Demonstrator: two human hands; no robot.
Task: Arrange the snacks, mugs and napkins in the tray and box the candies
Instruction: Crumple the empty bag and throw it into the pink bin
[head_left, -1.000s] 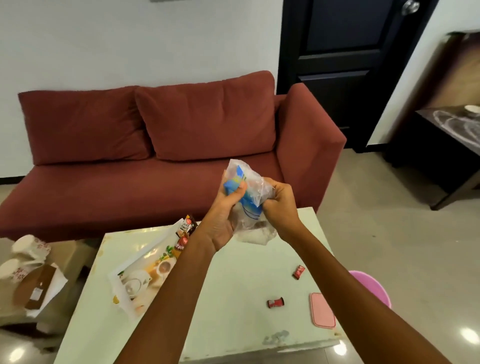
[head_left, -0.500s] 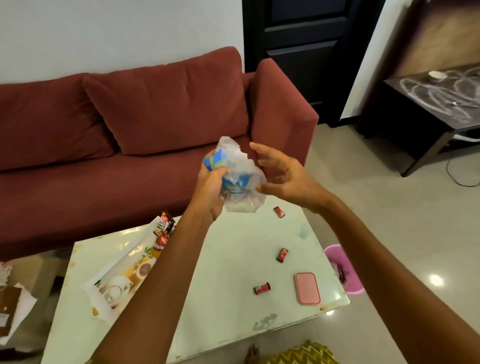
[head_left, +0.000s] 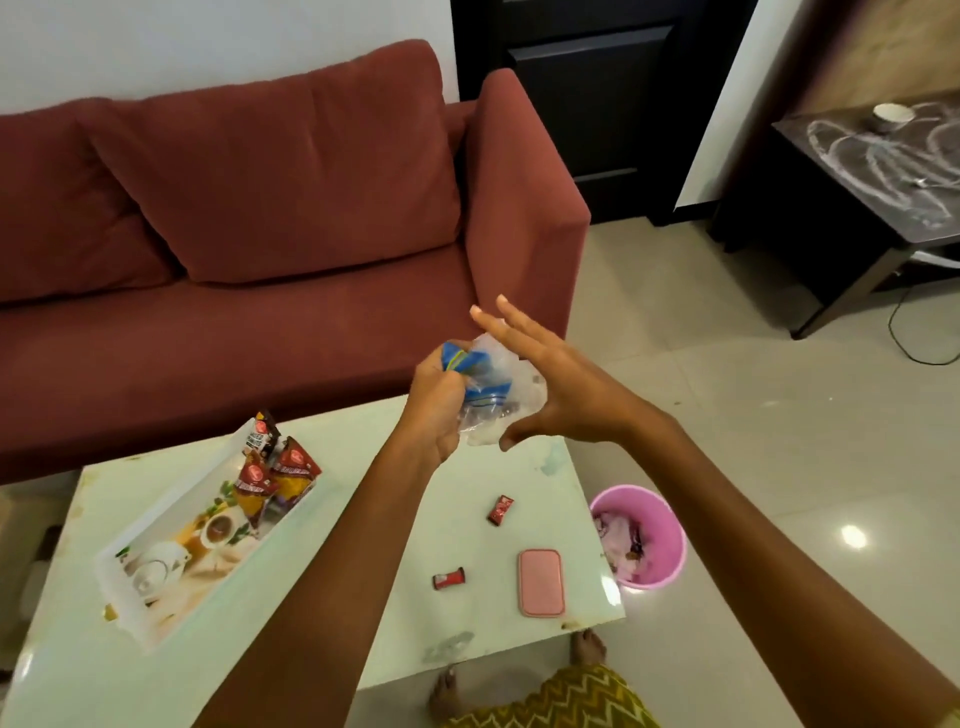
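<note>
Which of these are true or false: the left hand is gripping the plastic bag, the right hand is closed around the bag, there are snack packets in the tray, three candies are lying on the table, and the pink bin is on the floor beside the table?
1. The left hand grips the plastic bag. True.
2. The right hand is closed around the bag. False: its fingers are spread open beside the bag.
3. Snack packets lie in the tray. True.
4. Three candies lie on the table. False: only two show, one candy and another candy.
5. The pink bin stands on the floor beside the table. True.
</note>
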